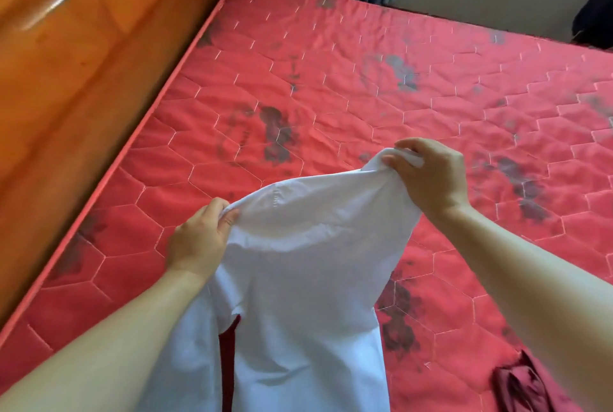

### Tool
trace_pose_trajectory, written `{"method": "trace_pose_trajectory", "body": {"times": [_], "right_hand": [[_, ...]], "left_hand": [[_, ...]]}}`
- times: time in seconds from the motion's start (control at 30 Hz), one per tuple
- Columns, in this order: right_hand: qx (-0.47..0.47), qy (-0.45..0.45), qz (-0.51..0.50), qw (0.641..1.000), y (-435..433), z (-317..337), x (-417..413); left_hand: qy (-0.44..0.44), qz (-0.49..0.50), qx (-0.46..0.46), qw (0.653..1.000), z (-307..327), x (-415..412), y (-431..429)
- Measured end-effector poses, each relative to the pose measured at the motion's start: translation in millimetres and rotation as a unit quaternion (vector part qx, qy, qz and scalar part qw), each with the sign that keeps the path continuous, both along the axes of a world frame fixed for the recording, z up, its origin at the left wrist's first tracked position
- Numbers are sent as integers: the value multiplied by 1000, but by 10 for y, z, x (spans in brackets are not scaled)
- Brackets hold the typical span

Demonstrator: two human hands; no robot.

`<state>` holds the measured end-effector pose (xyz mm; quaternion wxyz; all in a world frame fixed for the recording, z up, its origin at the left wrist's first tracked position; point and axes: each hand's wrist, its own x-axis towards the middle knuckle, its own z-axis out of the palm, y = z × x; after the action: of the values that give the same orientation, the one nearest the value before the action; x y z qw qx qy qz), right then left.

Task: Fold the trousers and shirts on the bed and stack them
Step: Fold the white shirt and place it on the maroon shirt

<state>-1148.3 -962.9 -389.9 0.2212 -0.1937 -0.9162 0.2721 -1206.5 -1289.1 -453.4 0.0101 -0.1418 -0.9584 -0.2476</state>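
While the red quilted bed (pixel 365 79) spreads out beneath, a white shirt (pixel 298 262) hangs over its near part. The left hand (pixel 199 239) and the right hand (pixel 431 176) each pinch the shirt's upper edge. A crumpled maroon garment (pixel 527 385) lies on the bed's near right.

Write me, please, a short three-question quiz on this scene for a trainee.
1. True or false: the left hand and the right hand both grip the white shirt.
2. The shirt is: A spread flat on the mattress; B lifted by the hands; C folded in a stack.
3. What colour is the crumpled garment at the lower right?
Key: 1 true; 2 B; 3 dark red.
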Motion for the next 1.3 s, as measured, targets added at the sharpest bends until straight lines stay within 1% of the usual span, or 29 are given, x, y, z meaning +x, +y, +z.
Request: {"method": "trace_pose_trajectory", "body": {"times": [0.1,0.17,0.23,0.3,0.33,0.4,0.43,0.5,0.57,0.63,0.7,0.8,0.87,0.93,1.0,1.1,1.2,1.3], "right_hand": [[1,-15,-5,1000,70,-147,-151],[8,-40,-12,999,143,-209,-361],[36,-93,-38,994,183,-284,-608],[75,-148,-69,984,122,-427,-722],[82,-159,-74,981,40,-527,-697],[70,-163,-52,983,-230,-796,-460],[67,-168,-32,983,-399,-964,-282],[76,-205,0,976,-723,-1269,97],[58,-291,17,955,-897,-1541,387],[53,-364,38,929,-905,-1784,578],[72,-367,61,926,-851,-1890,671],[67,-327,55,941,-897,-1821,787],[66,-337,58,937,-1019,-1752,941],[70,-344,62,934,-1185,-1670,1136],[58,-325,63,942,-1393,-1548,1312],[26,-288,73,955,-1768,-1386,1504],[-6,-278,106,955,-2132,-1317,1643],[-34,-294,124,947,-2375,-1378,1731]], "left_hand": [[-9,-25,-29,999,-143,-224,31],[-4,-35,-37,999,-186,-382,103],[24,-34,-53,998,-215,-514,214],[47,-30,-91,994,-260,-505,358],[72,-55,-98,991,-298,-432,432],[119,-140,-104,978,-435,-143,553],[110,-181,-112,971,-538,23,578],[49,-225,-148,962,-755,284,538],[12,-227,-196,954,-959,396,422],[1,-227,-216,949,-1103,414,324],[-5,-227,-216,950,-1153,411,284],[-15,-229,-213,950,-1115,418,306],[-16,-229,-206,951,-1021,443,296],[-13,-219,-187,958,-896,520,231],[-15,-188,-154,970,-794,652,88],[-76,-69,-94,990,-690,865,-245],[-125,34,-66,989,-641,1080,-640],[-160,76,-79,981,-622,1321,-992]]}}
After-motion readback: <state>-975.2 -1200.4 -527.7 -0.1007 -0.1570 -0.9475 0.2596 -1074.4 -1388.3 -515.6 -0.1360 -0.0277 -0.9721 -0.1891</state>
